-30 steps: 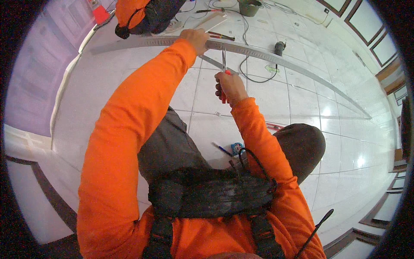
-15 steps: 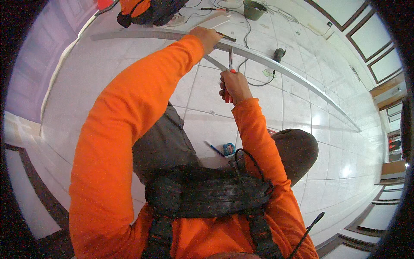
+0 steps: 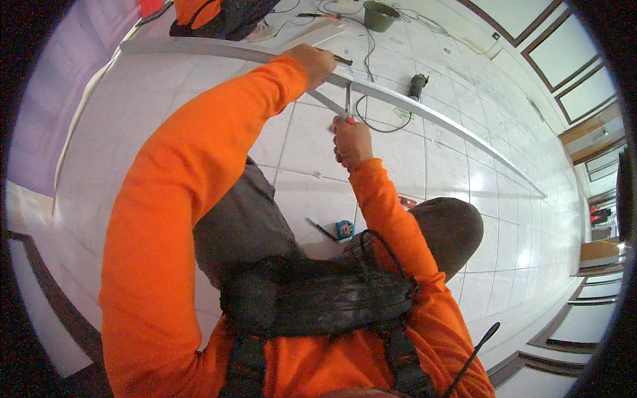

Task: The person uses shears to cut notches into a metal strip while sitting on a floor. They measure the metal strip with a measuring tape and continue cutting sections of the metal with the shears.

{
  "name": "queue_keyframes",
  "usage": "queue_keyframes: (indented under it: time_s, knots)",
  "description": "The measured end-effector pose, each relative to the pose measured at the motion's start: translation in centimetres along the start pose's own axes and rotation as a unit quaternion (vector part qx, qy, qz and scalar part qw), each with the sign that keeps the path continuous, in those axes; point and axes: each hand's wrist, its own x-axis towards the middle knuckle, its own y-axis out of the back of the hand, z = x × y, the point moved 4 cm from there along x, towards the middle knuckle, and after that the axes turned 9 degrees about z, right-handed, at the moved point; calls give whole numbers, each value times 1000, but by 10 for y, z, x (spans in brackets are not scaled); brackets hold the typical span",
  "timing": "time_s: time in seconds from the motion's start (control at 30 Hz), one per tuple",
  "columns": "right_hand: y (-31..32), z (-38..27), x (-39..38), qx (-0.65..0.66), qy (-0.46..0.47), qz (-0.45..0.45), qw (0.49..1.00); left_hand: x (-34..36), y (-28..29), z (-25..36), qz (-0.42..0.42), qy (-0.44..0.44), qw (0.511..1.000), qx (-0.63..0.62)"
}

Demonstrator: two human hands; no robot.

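Observation:
A long, pale metal profile (image 3: pixel 458 125) crosses in front of me from upper left to right. My left hand (image 3: pixel 310 65) is closed around it. A shorter metal strip (image 3: pixel 324 99) slants from beneath it toward my right hand (image 3: pixel 352 141). That hand is closed on a red-handled, pliers-like tool (image 3: pixel 348 99), whose metal jaws reach up to the profile's near edge. Whether the jaws bite the metal is too small to tell. A dark tool end (image 3: pixel 343 60) shows just beyond my left fingers. Between my legs a blue tape measure (image 3: pixel 344 229) lies beside a dark pen (image 3: pixel 321 229).
On the tiled floor beyond the profile lies a dark corded power tool (image 3: pixel 417 86). A green bucket (image 3: pixel 379 16) stands farther back among loose cables. An orange and black bag (image 3: pixel 222 18) is at the upper left. A red object (image 3: pixel 407 202) lies near my right knee.
The whole view has shifted slightly. My right hand sits a little lower against the profile, and its wrist has turned so the red handles show less. My left hand keeps its hold.

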Motion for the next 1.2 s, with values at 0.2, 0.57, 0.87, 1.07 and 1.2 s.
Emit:
queue_keyframes:
  time_s: [0.2,0.57,0.87,1.07,1.2]
  knots:
    - [-16,-34,-33,32,-52,-70,996,-30,20,-30,-63,17,998,-13]
    - [-5,-39,-45,259,-184,-129,939,-7,29,10,27,-34,997,65]
    - [-25,-17,-60,291,-216,-113,925,0,28,33,-126,-20,983,131]
    - [-20,-25,-55,312,-224,-107,917,-2,18,27,-90,-21,987,134]
    - [-10,-34,-55,277,-208,-177,921,-2,18,28,-111,-26,985,128]
